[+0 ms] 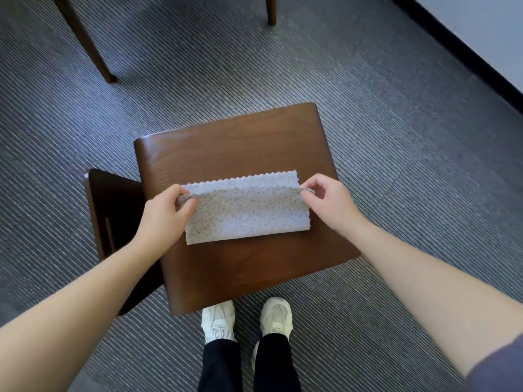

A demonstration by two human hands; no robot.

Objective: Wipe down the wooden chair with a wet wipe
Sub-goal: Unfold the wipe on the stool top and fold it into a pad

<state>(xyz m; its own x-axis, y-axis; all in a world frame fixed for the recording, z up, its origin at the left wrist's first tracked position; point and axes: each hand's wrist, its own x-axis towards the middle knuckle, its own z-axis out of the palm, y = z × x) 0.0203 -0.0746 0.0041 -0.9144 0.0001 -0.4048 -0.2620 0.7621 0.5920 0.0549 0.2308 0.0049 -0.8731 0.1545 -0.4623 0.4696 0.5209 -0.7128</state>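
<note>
The wooden chair (226,142) is showing smooth, dark-stained grain with a soft sheen. The wet wipe (249,210) is looking like thin, matt, dot-embossed cloth, and the carpet (396,137) is showing a ribbed, matt grey weave.

Ribbed grey carpet (396,137) is laid throughout; a pale wall (486,21) is seen at two o'clock, wooden furniture legs (85,38) at eleven
</note>
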